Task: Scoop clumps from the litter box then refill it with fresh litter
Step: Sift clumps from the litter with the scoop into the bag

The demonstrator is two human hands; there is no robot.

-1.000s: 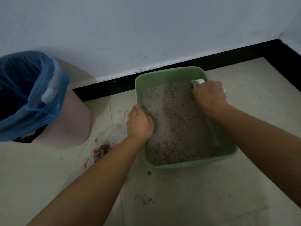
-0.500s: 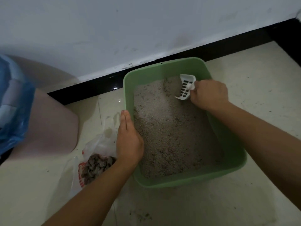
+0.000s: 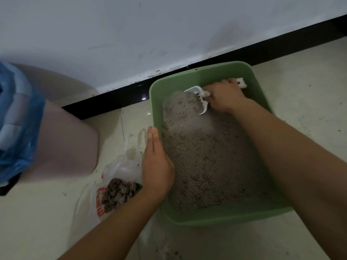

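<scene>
The right hand [image 3: 223, 96] gripped the scoop [image 3: 196, 91], sunk in litter [image 3: 206, 156] at the box's [image 3: 187, 79] far end. The left hand [image 3: 156, 166] lay straight-fingered on the box's left rim, a bag [image 3: 124, 166] of clumps [image 3: 120, 192] and a bin [image 3: 65, 143] beside it.

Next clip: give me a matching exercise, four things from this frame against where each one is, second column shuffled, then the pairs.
1. white scoop
2. clumps
3. left hand
4. blue bin liner

A. in the plastic bag on the floor
B. at the picture's left edge
C. gripped by the right hand
D. resting on the litter box left rim

Pairs: 1-C, 2-A, 3-D, 4-B
</scene>
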